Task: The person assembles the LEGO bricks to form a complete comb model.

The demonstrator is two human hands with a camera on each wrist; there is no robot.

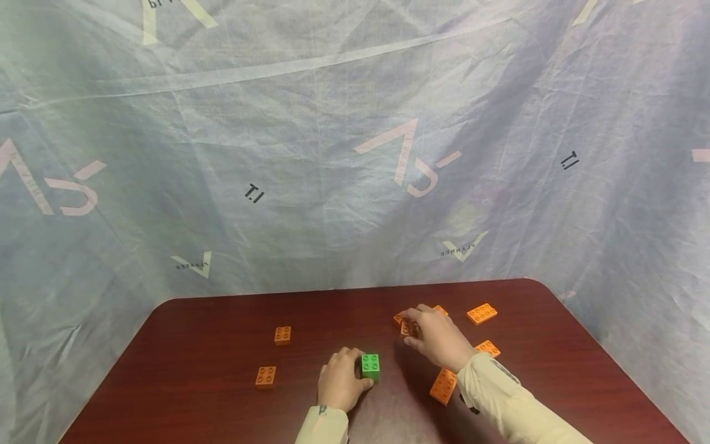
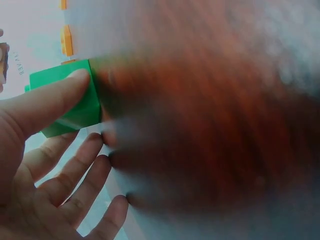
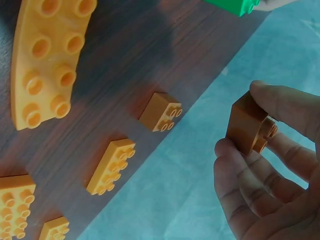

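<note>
Near the front middle of the table, my left hand (image 1: 339, 379) grips a green toy building brick (image 1: 370, 367) with studs on top. In the left wrist view the thumb lies across one face of the green brick (image 2: 67, 97), with the fingertips down at the tabletop. My right hand (image 1: 440, 338) pinches a small orange brick (image 3: 246, 125) between thumb and fingers. The right wrist view shows it raised off the table, studs showing. Behind that hand, another small orange brick (image 1: 397, 318) and a long flat one (image 1: 440, 310) are partly hidden.
Two small orange bricks (image 1: 283, 335) stand left of my left hand. Flat studded orange bricks (image 1: 482, 314) lie around the right side; one (image 1: 444, 386) is beside my right sleeve, another (image 1: 489, 348) partly behind it. A printed cloth (image 1: 333, 185) hangs beyond the dark red table (image 1: 194, 345).
</note>
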